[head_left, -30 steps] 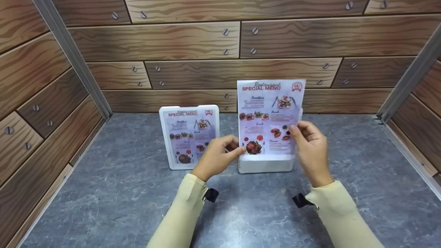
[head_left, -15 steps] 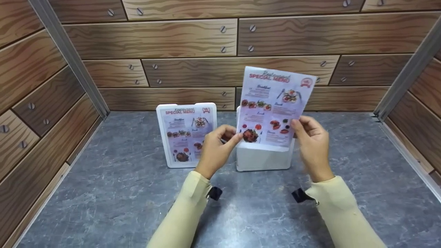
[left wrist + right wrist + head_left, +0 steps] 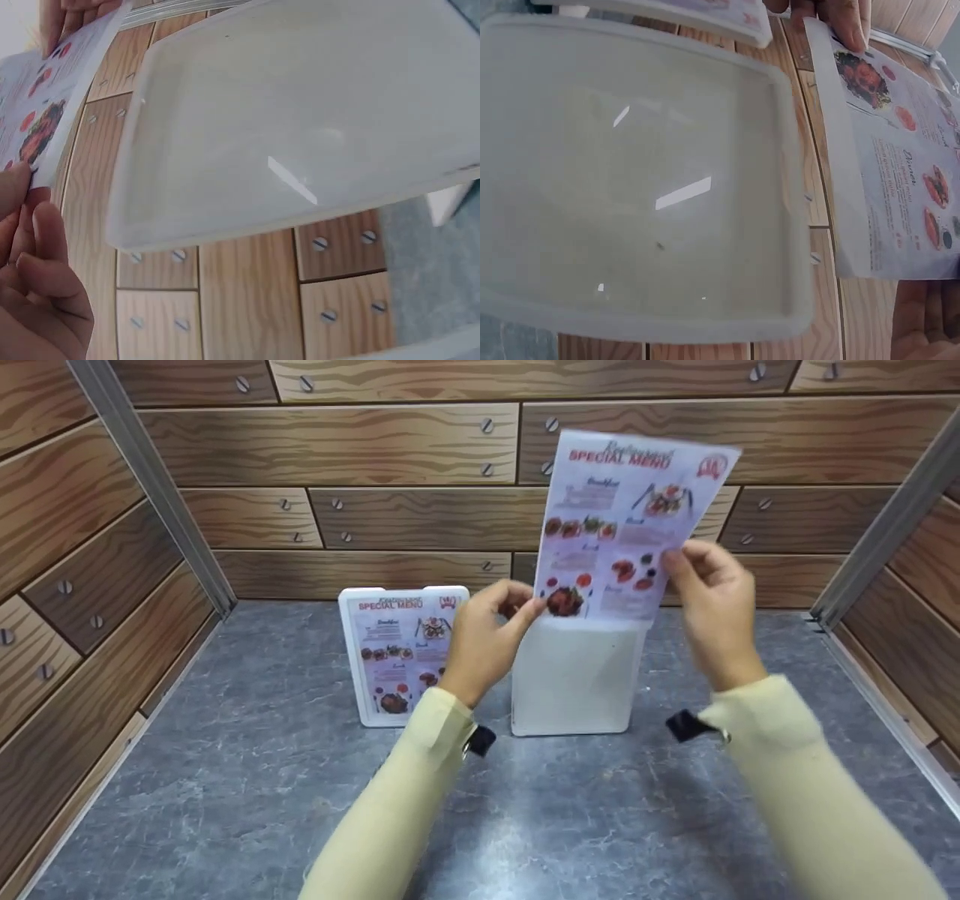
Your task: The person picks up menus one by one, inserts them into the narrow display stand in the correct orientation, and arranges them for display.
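A printed menu sheet (image 3: 607,547) is held up, tilted, above a white sign holder (image 3: 574,682) that stands upright on the table. My left hand (image 3: 491,634) pinches the sheet's lower left edge between thumb and fingers. On the opposite edge my right hand (image 3: 716,607) grips it the same way. The left wrist view shows the sheet (image 3: 52,112) apart from the holder's blank, glossy front (image 3: 300,112). In the right wrist view the sheet's lower edge (image 3: 847,187) also stands off the holder (image 3: 630,187).
Left of the blank holder stands a second white holder with the same menu (image 3: 401,660) in it, partly behind my left hand. The grey marbled table (image 3: 247,780) ends at a wood-patterned back wall (image 3: 337,450). Metal corner posts (image 3: 161,480) edge both sides.
Both hands have raised the menu sheet up and to the right, away from the holder, and it has tilted. The holder's front has come into view. The left holder stays put.
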Available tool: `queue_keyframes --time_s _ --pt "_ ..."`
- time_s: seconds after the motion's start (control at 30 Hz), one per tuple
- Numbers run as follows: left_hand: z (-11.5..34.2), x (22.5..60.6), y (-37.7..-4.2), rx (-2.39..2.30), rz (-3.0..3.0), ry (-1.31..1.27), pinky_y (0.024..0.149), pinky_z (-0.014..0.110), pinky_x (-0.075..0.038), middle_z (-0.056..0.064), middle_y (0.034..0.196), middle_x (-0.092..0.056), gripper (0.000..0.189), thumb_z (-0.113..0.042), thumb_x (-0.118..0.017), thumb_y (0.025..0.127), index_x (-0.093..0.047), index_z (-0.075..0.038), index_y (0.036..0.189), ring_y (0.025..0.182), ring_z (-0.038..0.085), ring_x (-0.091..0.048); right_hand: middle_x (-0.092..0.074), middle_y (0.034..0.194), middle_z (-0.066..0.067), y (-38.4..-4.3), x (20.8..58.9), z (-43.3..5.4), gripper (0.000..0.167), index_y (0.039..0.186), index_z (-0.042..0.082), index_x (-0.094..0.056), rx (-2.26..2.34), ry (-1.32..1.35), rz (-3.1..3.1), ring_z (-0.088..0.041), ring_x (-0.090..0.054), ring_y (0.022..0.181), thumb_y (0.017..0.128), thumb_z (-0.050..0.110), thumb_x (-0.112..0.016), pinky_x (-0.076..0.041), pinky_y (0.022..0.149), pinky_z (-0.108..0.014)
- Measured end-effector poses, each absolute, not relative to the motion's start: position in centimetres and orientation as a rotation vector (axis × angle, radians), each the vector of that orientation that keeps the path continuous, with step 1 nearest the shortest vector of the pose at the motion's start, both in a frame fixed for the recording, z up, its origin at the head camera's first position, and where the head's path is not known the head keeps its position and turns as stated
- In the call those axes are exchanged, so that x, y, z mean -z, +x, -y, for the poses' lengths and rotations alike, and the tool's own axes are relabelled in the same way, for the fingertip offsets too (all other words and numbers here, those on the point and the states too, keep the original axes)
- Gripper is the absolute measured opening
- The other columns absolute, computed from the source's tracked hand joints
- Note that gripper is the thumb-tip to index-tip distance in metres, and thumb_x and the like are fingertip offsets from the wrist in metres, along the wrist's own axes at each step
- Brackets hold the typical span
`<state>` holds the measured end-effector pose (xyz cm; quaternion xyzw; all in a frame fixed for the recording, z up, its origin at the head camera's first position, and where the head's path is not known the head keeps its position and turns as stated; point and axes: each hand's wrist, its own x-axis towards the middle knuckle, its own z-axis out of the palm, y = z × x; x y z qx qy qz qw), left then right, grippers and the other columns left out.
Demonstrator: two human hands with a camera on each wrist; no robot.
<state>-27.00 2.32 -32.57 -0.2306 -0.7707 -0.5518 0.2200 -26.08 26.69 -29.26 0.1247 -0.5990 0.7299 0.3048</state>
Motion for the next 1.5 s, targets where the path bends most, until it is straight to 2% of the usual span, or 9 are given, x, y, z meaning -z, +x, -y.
queue_keyframes --time_s 0.3,0.57,0.73,0.9,1.13,1.5 --pt "-3.6 30.4 -28.9 1.478 2.145 -0.553 0.064 0.022 -0.046 -0.003 0.079 -0.066 0.014 -0.023 -0.074 0.097 -0.074 -0.009 0.093 0.070 0.006 -0.055 -0.073 0.091 -0.007 -28.6 27.1 -27.7 0.011 0.102 -0.003 -0.073 -1.984 0.390 1.590 -0.016 -0.067 0.083 0.097 0.006 -0.069 -0.057 0.076 -0.026" --pt "-3.9 30.2 -29.8 1.400 2.198 -0.500 0.066 0.022 -0.046 -0.003 0.080 -0.066 0.014 -0.025 -0.073 0.098 -0.073 -0.011 0.094 0.071 0.007 -0.056 -0.073 0.092 -0.005 -29.9 26.9 -28.1 0.011 0.102 -0.001 -0.074 -1.962 0.414 1.646 -0.014 -0.068 0.085 0.098 0.008 -0.069 -0.058 0.079 -0.025" --pt "-4.0 30.4 -30.1 1.389 2.209 -0.496 0.067 0.023 -0.047 -0.003 0.081 -0.066 0.014 -0.024 -0.073 0.098 -0.072 -0.011 0.094 0.073 0.007 -0.056 -0.073 0.092 -0.007 -30.3 26.9 -28.3 0.015 0.104 -0.004 -0.073 -1.969 0.461 1.651 -0.015 -0.068 0.085 0.098 0.008 -0.069 -0.058 0.078 -0.025" --pt "-3.8 30.7 -30.4 1.368 2.232 -0.488 0.068 0.024 -0.047 -0.003 0.083 -0.067 0.014 -0.024 -0.072 0.098 -0.072 -0.012 0.094 0.073 0.008 -0.056 -0.074 0.092 -0.002 -30.5 27.2 -28.2 0.010 0.103 0.001 -0.074 -1.907 0.441 1.709 -0.013 -0.068 0.084 0.098 0.008 -0.068 -0.058 0.079 -0.024" --pt "-3.7 30.8 -30.4 1.353 2.247 -0.503 0.068 0.024 -0.046 -0.003 0.083 -0.066 0.014 -0.025 -0.071 0.099 -0.071 -0.012 0.095 0.074 0.008 -0.056 -0.073 0.091 -0.003 -30.8 27.4 -28.2 0.010 0.102 -0.003 -0.073 -1.888 0.459 1.695 -0.013 -0.067 0.083 0.099 0.005 -0.067 -0.056 0.078 -0.024" --pt "-3.7 31.0 -30.5 1.325 2.277 -0.523 0.067 0.024 -0.047 -0.004 0.083 -0.067 0.013 -0.025 -0.072 0.098 -0.071 -0.012 0.095 0.072 0.008 -0.056 -0.073 0.089 0.000 -31.3 27.5 -28.3 0.008 0.101 0.000 -0.074 -1.839 0.442 1.735 -0.011 -0.066 0.081 0.098 0.004 -0.068 -0.056 0.078 -0.023"
